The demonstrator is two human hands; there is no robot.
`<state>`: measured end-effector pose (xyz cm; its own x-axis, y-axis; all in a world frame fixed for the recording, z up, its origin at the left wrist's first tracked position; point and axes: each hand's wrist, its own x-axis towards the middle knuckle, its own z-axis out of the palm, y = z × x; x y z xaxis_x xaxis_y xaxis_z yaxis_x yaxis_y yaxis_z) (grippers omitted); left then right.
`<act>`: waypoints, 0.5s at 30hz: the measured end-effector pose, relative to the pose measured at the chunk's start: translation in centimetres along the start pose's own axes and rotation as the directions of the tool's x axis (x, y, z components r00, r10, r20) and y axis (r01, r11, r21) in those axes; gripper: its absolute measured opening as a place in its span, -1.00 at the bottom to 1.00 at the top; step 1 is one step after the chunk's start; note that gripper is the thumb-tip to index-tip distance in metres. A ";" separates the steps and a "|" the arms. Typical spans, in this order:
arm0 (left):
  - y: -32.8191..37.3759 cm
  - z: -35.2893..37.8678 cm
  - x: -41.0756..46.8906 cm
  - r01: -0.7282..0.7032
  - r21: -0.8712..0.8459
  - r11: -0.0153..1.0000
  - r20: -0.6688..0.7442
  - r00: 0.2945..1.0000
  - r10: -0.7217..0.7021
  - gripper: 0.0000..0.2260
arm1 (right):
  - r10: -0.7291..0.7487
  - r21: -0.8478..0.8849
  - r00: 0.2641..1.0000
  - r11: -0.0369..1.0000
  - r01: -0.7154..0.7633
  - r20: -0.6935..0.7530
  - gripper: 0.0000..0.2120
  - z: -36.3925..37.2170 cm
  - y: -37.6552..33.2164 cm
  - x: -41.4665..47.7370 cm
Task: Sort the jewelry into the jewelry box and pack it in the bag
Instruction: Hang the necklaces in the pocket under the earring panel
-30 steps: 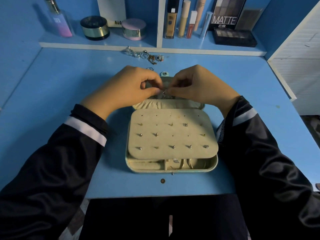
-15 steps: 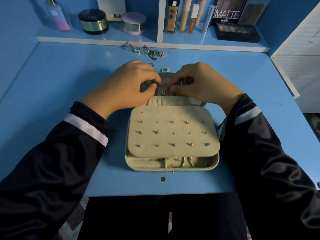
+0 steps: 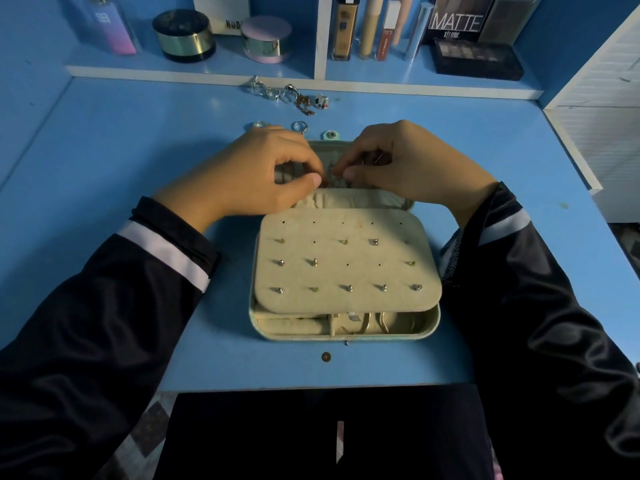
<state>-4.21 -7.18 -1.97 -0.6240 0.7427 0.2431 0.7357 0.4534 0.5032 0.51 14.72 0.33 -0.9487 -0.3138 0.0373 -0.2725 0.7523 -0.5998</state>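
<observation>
An open mint-green jewelry box [image 3: 429,332] lies on the blue desk. Its beige earring panel [image 3: 346,265] carries several stud earrings and covers the lower tray. Over the lid's gathered pocket [image 3: 346,199], my left hand [image 3: 252,178] and my right hand [image 3: 408,164] meet, fingertips pinching a small silver piece of jewelry [image 3: 334,180], mostly hidden between them. Loose rings and charms [image 3: 291,95] lie near the shelf edge, with two rings [image 3: 299,126] just behind my left hand. No bag is in view.
A shelf behind the desk holds a perfume bottle [image 3: 112,29], two round jars [image 3: 183,36], makeup tubes [image 3: 367,26] and eyeshadow palettes [image 3: 478,60]. A white louvred panel [image 3: 602,109] borders the right side. A small brown disc [image 3: 326,357] lies before the box.
Both hands stay together over the lid pocket, working the small piece with slight finger shifts. The view has tilted a little; the box has not moved.
</observation>
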 end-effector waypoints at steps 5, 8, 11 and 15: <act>0.0 -0.1 0.0 0.008 -0.048 0.999 0.021 1.000 -0.007 -0.66 | -0.013 -0.018 0.999 1.000 0.014 0.048 -0.89 0.3 -0.2 0.0; 0.0 -0.2 0.1 0.016 -0.075 0.997 0.051 0.999 -0.012 -0.64 | -0.001 -0.013 0.996 1.000 0.002 0.087 -0.90 0.2 -0.3 0.0; 0.0 -0.3 0.2 0.025 -0.098 0.995 0.082 0.996 -0.017 -0.66 | 0.021 0.002 0.995 1.000 -0.021 0.098 -0.91 0.0 -0.3 -0.1; -0.1 -0.2 0.2 0.038 -0.104 0.994 0.083 0.996 -0.029 -0.69 | 0.035 0.027 0.997 0.999 -0.037 0.074 -0.88 -0.1 -0.1 -0.1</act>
<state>-4.45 -7.24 -1.78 -0.6210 0.7676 0.1586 0.6803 0.4273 0.5955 0.65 14.70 0.49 -0.9431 -0.3296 -0.0429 -0.2328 0.7472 -0.6225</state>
